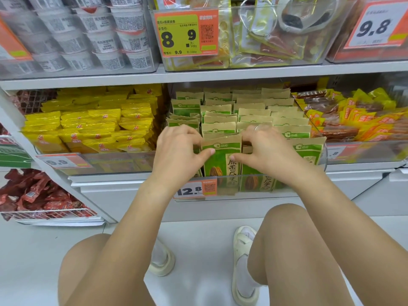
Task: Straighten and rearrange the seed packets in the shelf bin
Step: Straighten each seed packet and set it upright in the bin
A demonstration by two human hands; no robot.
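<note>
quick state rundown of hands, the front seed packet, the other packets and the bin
left hand: pinching the front seed packet's left edge
right hand: pinching its right edge
front seed packet: upright, held
seed packets behind: upright in rows
clear bin: full

Below the fingers point(207, 152), the bin's price tag point(195, 189) reads 12.8; tags above read 8.9 point(178, 37) and 9.8 point(375, 26).

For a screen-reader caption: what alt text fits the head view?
Both hands, left hand and right hand, pinch the front seed packet upright in a clear shelf bin of kraft-and-green packets, beside yellow snack packs.
</note>
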